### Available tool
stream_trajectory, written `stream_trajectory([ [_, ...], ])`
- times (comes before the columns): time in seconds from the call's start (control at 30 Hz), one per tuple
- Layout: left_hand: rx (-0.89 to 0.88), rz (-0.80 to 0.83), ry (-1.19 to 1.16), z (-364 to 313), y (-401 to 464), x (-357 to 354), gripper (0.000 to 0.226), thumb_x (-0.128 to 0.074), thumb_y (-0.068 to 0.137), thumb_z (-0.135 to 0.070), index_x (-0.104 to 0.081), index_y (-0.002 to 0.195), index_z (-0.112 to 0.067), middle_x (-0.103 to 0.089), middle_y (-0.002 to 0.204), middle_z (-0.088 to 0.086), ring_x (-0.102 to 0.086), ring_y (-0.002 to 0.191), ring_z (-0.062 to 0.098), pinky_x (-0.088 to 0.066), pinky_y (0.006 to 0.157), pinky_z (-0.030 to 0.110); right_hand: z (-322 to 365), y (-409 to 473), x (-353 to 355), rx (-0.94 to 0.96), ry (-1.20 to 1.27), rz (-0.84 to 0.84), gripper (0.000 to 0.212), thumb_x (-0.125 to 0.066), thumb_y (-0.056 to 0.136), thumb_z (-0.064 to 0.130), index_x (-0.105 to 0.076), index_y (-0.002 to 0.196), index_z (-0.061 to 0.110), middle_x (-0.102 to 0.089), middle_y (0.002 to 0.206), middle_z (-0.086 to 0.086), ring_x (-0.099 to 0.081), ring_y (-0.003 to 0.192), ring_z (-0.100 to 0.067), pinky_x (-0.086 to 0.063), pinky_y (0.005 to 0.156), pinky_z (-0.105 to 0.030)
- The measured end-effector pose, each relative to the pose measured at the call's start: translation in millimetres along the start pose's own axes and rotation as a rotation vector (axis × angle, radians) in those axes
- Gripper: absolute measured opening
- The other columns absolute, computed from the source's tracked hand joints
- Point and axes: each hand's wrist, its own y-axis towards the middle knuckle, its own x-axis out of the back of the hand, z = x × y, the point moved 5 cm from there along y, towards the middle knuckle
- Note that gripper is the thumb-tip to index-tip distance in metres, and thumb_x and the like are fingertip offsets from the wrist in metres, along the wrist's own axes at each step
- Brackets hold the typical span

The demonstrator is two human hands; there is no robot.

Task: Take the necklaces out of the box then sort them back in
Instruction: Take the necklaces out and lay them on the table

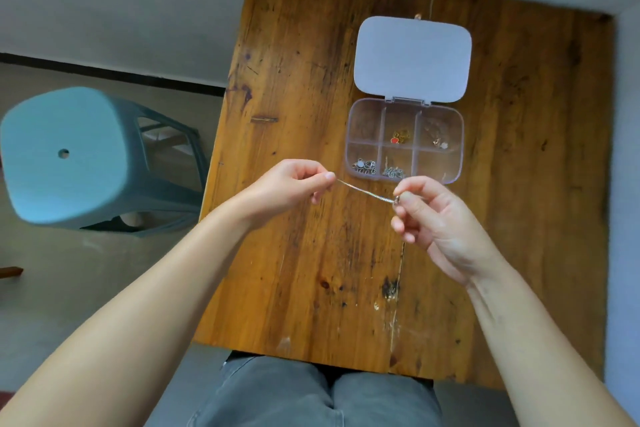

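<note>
A thin silver necklace (363,191) is stretched taut above the table between my two hands. My left hand (291,185) pinches one end and my right hand (429,210) pinches the other end, with a small pendant at its fingertips. Just beyond them lies a clear plastic box (459,149) with six compartments, its lid (414,59) open flat away from me. A gold necklace with a red charm (399,137) lies in the top middle compartment, a pale one (439,140) top right, silver ones bottom left (364,166) and bottom middle (394,172).
The wooden table (294,80) runs from my lap to the wall. A teal plastic stool (69,152) stands on the floor to the left. A thin chain with a small clasp (418,16) lies beyond the lid.
</note>
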Motion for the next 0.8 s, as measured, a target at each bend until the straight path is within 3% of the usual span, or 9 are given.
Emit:
stream_trajectory([
  [0.17, 0.168, 0.047, 0.184, 51.7, 10.5, 8.4, 0.033, -0.057, 0.087, -0.045, -0.062, 0.072, -0.016, -0.058, 0.065, -0.005, -0.054, 0.063, 0.009, -0.048, 0.073, 0.030, -86.9, -27.8, -22.2, -0.155, -0.159, -0.041, 0.019, -0.058, 0.092, 0.011, -0.067, 0.085, 0.026, -0.069, 0.075, 0.002, -0.067, 0.073, -0.014, -0.050, 0.059, -0.019],
  [0.27, 0.186, 0.056, 0.391, 62.6, 24.0, 5.6, 0.036, -0.060, 0.085, -0.045, -0.060, 0.076, -0.010, -0.055, 0.067, -0.002, -0.050, 0.063, 0.015, -0.044, 0.063, 0.031, -116.9, -35.5, -32.8, -0.107, -0.583, -0.090, 0.019, -0.059, 0.092, 0.019, -0.064, 0.087, 0.036, -0.070, 0.082, 0.010, -0.067, 0.082, -0.002, -0.052, 0.068, -0.013],
  [0.37, 0.059, 0.066, 0.660, 54.5, 34.4, -3.0, 0.028, -0.061, 0.086, -0.039, -0.059, 0.079, -0.011, -0.058, 0.074, 0.000, -0.054, 0.071, 0.021, -0.046, 0.064, 0.036, -136.0, -34.9, -46.3, -0.045, -0.781, -0.114, 0.013, -0.059, 0.092, 0.021, -0.062, 0.092, 0.034, -0.066, 0.087, 0.018, -0.062, 0.085, 0.006, -0.046, 0.071, -0.003],
  [0.5, -0.185, 0.029, 0.948, 36.8, 39.0, -17.0, 0.021, -0.059, 0.088, -0.033, -0.049, 0.076, -0.019, -0.051, 0.078, -0.003, -0.047, 0.077, 0.019, -0.033, 0.070, 0.032, -158.7, -24.9, -58.6, -0.047, -0.845, -0.129, 0.007, -0.055, 0.094, 0.022, -0.061, 0.098, 0.025, -0.064, 0.090, 0.012, -0.060, 0.083, 0.001, -0.047, 0.070, -0.010],
  [0.63, -0.319, 0.001, 1.086, 36.8, 38.8, -27.2, 0.016, -0.057, 0.089, -0.031, -0.058, 0.087, -0.015, -0.050, 0.086, 0.000, -0.048, 0.091, 0.022, -0.030, 0.073, 0.033, -165.7, -20.6, -67.8, 0.008, -1.075, -0.109, 0.010, -0.051, 0.095, 0.028, -0.057, 0.102, 0.024, -0.061, 0.090, 0.014, -0.056, 0.077, -0.001, -0.043, 0.064, -0.010],
  [0.8, -0.370, -0.068, 1.148, 49.1, 29.9, -30.9, 0.017, -0.057, 0.089, -0.029, -0.058, 0.094, -0.012, -0.055, 0.101, 0.007, -0.047, 0.096, 0.025, -0.033, 0.074, 0.033, -167.3, -25.9, -69.9, 0.123, -1.290, -0.027, 0.016, -0.053, 0.094, 0.030, -0.059, 0.105, 0.019, -0.060, 0.099, 0.004, -0.060, 0.084, -0.011, -0.050, 0.064, -0.022],
])
